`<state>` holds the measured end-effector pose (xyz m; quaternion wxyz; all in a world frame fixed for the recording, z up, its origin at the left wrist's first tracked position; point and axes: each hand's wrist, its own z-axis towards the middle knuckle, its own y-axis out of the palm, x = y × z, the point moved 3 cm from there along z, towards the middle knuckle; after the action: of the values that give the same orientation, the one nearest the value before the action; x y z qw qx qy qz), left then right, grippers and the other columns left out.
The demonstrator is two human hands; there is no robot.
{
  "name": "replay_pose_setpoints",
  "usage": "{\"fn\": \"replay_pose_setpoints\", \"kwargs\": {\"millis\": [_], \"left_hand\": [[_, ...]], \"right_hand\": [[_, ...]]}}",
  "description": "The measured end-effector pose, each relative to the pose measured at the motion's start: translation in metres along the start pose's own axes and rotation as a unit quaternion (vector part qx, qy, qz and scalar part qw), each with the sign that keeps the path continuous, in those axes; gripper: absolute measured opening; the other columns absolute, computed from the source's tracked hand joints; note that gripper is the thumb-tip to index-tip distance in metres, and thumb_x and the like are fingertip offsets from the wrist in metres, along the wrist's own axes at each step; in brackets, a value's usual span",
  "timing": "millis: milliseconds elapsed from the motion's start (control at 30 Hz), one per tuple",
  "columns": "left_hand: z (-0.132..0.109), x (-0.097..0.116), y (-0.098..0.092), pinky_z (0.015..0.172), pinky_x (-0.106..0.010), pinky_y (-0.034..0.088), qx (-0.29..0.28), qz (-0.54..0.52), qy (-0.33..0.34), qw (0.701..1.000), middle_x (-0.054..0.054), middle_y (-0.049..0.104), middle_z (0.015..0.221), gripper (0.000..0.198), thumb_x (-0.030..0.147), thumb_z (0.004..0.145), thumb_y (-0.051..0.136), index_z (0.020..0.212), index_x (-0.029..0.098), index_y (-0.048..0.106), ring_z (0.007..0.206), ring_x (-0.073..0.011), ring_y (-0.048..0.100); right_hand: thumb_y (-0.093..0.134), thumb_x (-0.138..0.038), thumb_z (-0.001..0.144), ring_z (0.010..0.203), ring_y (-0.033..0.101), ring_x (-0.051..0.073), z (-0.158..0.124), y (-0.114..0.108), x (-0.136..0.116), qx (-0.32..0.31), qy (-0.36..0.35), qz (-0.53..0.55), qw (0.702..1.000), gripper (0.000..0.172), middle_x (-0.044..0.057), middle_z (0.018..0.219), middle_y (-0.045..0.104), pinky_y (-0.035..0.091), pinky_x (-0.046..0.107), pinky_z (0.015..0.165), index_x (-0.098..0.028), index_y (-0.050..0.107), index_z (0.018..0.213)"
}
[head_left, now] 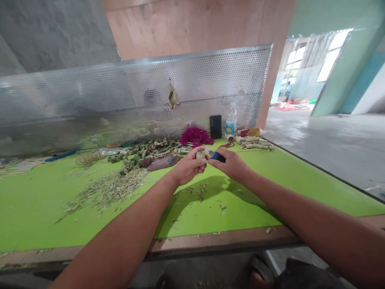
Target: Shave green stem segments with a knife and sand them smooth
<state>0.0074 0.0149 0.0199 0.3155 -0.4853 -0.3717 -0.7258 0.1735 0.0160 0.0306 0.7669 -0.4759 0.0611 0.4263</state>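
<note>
Where the hands [189, 165] meet, the table edge [222, 240] lies well apart.

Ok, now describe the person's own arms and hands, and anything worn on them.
The left hand and right hand are bare, with no gloves. The left forearm and right forearm are bare too: no sleeves, watch, bands or cables show on either.
</note>
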Motion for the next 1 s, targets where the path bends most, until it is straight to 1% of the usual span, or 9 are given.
{"fn": "replay_pose_setpoints", "kwargs": {"millis": [133,200,333,400,500,600,767,867,1000], "left_hand": [[0.004,-0.003,-0.004,0.048,-0.019,0.029,0.049,0.050,-0.014,0.997,0.005,0.053,0.069,0.054,0.014,0.064,0.068,0.113,0.021,0.046,0.049,-0.0054,0.042],[0.005,-0.004,-0.005,0.048,-0.020,0.027,0.041,0.075,-0.020,0.996,0.007,0.048,0.063,0.054,0.011,0.061,0.065,0.111,0.021,0.047,0.048,-0.0059,0.040],[0.003,-0.006,-0.003,0.049,-0.020,0.030,0.001,0.105,-0.013,0.994,0.006,0.050,0.068,0.057,0.009,0.059,0.064,0.112,0.021,0.047,0.051,-0.0063,0.042],[0.002,-0.006,-0.002,0.050,-0.021,0.031,-0.003,0.118,-0.007,0.993,0.005,0.050,0.071,0.056,0.014,0.063,0.068,0.114,0.021,0.046,0.053,-0.0065,0.043],[0.002,-0.007,-0.001,0.052,-0.021,0.032,0.004,0.172,0.011,0.985,0.005,0.049,0.071,0.056,0.031,0.068,0.075,0.115,0.020,0.046,0.055,-0.0071,0.042],[0.004,-0.007,-0.003,0.054,-0.021,0.032,0.030,0.251,0.040,0.967,0.004,0.050,0.073,0.057,0.043,0.069,0.075,0.113,0.018,0.047,0.058,-0.0086,0.043],[0.005,-0.003,-0.004,0.058,-0.022,0.033,0.045,0.379,0.088,0.920,0.004,0.048,0.073,0.050,0.045,0.070,0.073,0.105,0.017,0.050,0.064,-0.0115,0.043],[0.004,0.001,-0.002,0.058,-0.023,0.033,0.047,0.421,0.109,0.899,0.003,0.049,0.074,0.048,0.044,0.069,0.074,0.102,0.017,0.052,0.065,-0.0126,0.044],[0.003,0.003,0.003,0.059,-0.023,0.034,0.071,0.437,0.123,0.888,0.002,0.051,0.075,0.045,0.043,0.068,0.073,0.098,0.016,0.054,0.066,-0.0135,0.045]], "right_hand": [[0.059,-0.042,0.079,0.058,0.045,0.012,-0.002,0.005,-0.001,-0.051,-0.035,-0.026,0.998,0.024,-0.001,0.063,0.053,0.028,0.024,0.054,-0.018,0.057,0.077],[0.059,-0.035,0.077,0.056,0.044,0.012,-0.003,0.008,-0.001,-0.065,-0.041,-0.057,0.995,0.016,-0.001,0.062,0.052,0.028,0.024,0.053,-0.018,0.057,0.078],[0.055,-0.027,0.074,0.056,0.044,0.013,-0.003,0.008,-0.001,-0.065,-0.051,-0.093,0.992,0.010,-0.001,0.063,0.053,0.028,0.024,0.053,-0.019,0.056,0.081],[0.055,-0.027,0.074,0.056,0.045,0.013,-0.003,0.008,-0.002,-0.071,-0.055,-0.102,0.991,0.011,0.000,0.063,0.054,0.028,0.024,0.053,-0.019,0.055,0.080],[0.056,-0.028,0.074,0.056,0.046,0.013,-0.003,0.009,-0.002,-0.071,-0.060,-0.112,0.989,0.012,0.001,0.064,0.057,0.027,0.024,0.052,-0.018,0.055,0.080],[0.055,-0.031,0.077,0.055,0.045,0.013,-0.004,0.011,-0.003,-0.065,-0.061,-0.118,0.989,0.013,0.002,0.064,0.058,0.025,0.024,0.051,-0.018,0.055,0.080],[0.053,-0.036,0.080,0.053,0.044,0.013,-0.005,0.012,-0.003,-0.079,-0.052,-0.139,0.986,0.019,0.004,0.065,0.060,0.023,0.025,0.049,-0.017,0.058,0.080],[0.051,-0.034,0.080,0.054,0.046,0.014,-0.007,0.011,-0.005,-0.087,-0.051,-0.146,0.984,0.018,0.005,0.066,0.061,0.024,0.025,0.050,-0.017,0.059,0.079],[0.050,-0.032,0.081,0.054,0.045,0.014,-0.009,0.006,-0.007,-0.067,-0.050,-0.163,0.983,0.015,0.005,0.065,0.060,0.022,0.026,0.051,-0.019,0.057,0.081]]}}
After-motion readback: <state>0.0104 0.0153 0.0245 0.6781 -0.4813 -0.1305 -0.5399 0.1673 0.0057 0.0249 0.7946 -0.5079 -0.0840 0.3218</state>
